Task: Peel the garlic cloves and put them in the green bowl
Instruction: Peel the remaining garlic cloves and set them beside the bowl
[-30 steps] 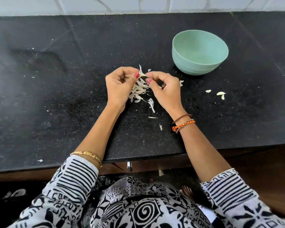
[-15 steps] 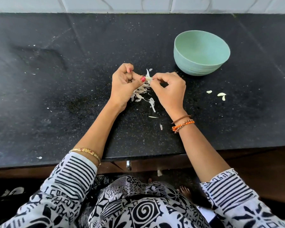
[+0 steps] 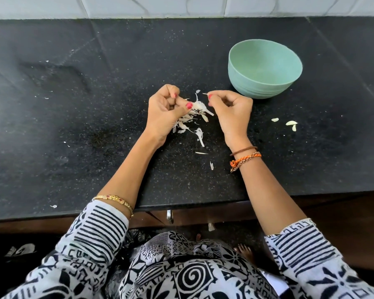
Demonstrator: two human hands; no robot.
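**Both hands busy with garlic over the peel pile**

The left hand (image 3: 164, 111) grips a garlic clove (image 3: 198, 105) between thumb and curled fingers. The right hand (image 3: 231, 111) pinches a thin strip of skin (image 3: 205, 94). Loose peels (image 3: 189, 124) lie on the black counter (image 3: 95, 126) below them. The green bowl (image 3: 265, 69) stands near, behind the right hand

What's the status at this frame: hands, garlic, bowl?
Left hand grips garlic clove; right hand pinches a skin sliver. Green bowl shows no cloves. Peel scraps under hands; nothing blocking.
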